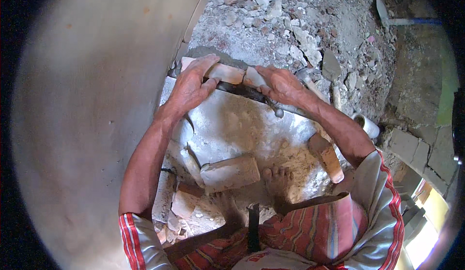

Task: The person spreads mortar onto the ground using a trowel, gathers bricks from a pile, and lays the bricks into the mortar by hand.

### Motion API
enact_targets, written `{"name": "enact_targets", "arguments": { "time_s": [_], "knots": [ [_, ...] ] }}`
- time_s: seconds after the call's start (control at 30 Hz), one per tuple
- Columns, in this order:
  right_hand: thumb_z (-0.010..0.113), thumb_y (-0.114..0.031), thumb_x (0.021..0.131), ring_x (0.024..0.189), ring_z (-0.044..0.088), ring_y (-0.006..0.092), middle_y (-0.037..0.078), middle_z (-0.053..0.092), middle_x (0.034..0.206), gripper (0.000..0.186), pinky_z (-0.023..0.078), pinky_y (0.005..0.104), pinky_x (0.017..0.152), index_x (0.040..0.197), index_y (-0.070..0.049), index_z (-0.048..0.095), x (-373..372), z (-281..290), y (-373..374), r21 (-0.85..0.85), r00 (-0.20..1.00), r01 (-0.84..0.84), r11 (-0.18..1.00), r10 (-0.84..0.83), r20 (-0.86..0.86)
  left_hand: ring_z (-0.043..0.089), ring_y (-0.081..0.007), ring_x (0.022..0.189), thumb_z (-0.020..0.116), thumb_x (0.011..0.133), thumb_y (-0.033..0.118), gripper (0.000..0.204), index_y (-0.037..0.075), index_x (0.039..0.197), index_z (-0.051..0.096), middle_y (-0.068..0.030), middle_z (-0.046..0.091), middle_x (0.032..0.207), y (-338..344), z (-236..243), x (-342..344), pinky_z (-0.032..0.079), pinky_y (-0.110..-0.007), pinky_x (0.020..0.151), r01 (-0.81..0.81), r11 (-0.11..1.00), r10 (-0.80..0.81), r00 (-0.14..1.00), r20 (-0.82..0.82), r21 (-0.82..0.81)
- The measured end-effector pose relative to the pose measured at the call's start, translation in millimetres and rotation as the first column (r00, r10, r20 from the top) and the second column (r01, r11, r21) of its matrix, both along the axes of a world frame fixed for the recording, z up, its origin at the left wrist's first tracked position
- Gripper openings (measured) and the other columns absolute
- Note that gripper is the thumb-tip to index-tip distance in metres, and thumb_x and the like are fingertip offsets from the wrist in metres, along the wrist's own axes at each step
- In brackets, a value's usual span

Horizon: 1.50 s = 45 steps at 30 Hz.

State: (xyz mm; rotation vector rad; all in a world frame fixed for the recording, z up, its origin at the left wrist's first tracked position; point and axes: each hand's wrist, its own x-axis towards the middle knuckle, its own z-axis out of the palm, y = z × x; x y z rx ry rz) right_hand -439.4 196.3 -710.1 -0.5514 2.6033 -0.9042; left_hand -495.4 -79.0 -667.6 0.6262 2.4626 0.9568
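Note:
Both my hands are on a short row of orange bricks at the foot of the wall. My left hand (193, 83) is closed around the left brick (227, 73), fingers over its top and thumb against its near side. My right hand (282, 83) grips a shorter brick piece (254, 78) that meets the first brick's right end. Wet grey mortar (230, 61) lies along the far side of the row. A dark gap runs beneath the bricks, above a pale slab (237, 120). A small rounded grey lump (279, 112) sits just below my right hand.
A smooth wall (92, 115) rises on the left. Rubble (300, 23) spreads beyond the bricks, with a trowel (332, 65) and a shovel (382, 11) on it. Loose bricks (230, 173) (327, 157) lie near my bare feet (278, 185). A white pipe piece (366, 125) is at right.

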Motion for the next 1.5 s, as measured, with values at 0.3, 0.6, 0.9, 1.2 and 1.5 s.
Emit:
{"name": "enact_targets", "arguments": {
  "time_s": [0.3,0.6,0.9,1.2,1.5],
  "knots": [
    [0.069,-0.016,0.078,0.094,0.062,0.0435,0.026,0.063,0.101,0.05,0.051,0.0485,0.082,0.121,0.004,0.052,1,6,-3,0.029,0.998,-0.011,1.0,0.009,0.068,0.045,-0.0334,0.13,0.064,0.084,0.013,0.05,0.003,0.131,0.052,-0.0192,0.051,0.136,6,-19,-5,0.033,-0.04,0.111,0.065,0.996,-0.068,0.997,-0.047,-0.053],
    [0.072,-0.021,0.078,0.091,0.062,0.0453,0.027,0.062,0.094,0.046,0.05,0.0504,0.076,0.11,0.003,0.05,-3,-5,-4,0.054,0.995,-0.065,0.996,0.06,0.084,0.042,-0.0363,0.131,0.06,0.082,0.009,0.05,0.002,0.13,0.051,-0.0207,0.05,0.136,30,-40,17,0.03,-0.045,0.112,0.142,0.983,-0.168,0.949,-0.267,-0.115],
    [0.072,-0.042,0.082,0.096,0.062,0.0395,0.022,0.063,0.106,0.059,0.049,0.0446,0.084,0.12,0.0,0.055,-27,25,-24,0.172,0.95,-0.07,0.983,0.013,0.311,0.041,-0.0372,0.13,0.056,0.084,0.013,0.046,0.0,0.127,0.05,-0.0213,0.05,0.131,29,-65,31,0.025,-0.052,0.112,0.072,0.993,-0.102,0.908,-0.406,-0.089],
    [0.056,-0.036,0.092,0.092,0.058,0.0199,0.014,0.065,0.096,0.042,0.045,0.0338,0.086,0.113,0.001,0.061,-59,-18,-15,-0.214,0.833,0.319,0.923,-0.165,0.529,0.051,-0.0396,0.114,0.068,0.076,0.021,0.039,0.0,0.107,0.06,-0.0211,0.057,0.115,80,-17,79,0.039,-0.049,0.101,-0.041,0.951,0.192,0.855,-0.483,0.305],
    [0.067,-0.045,0.086,0.1,0.063,0.0324,0.022,0.065,0.107,0.062,0.048,0.0408,0.085,0.124,0.001,0.05,-90,18,-97,-0.101,0.967,-0.101,0.99,0.121,0.224,0.049,-0.0323,0.117,0.066,0.077,0.027,0.04,0.002,0.108,0.06,-0.0177,0.055,0.12,78,-20,102,0.036,-0.046,0.103,0.108,0.982,-0.028,0.896,-0.442,0.157]
  ]
}}
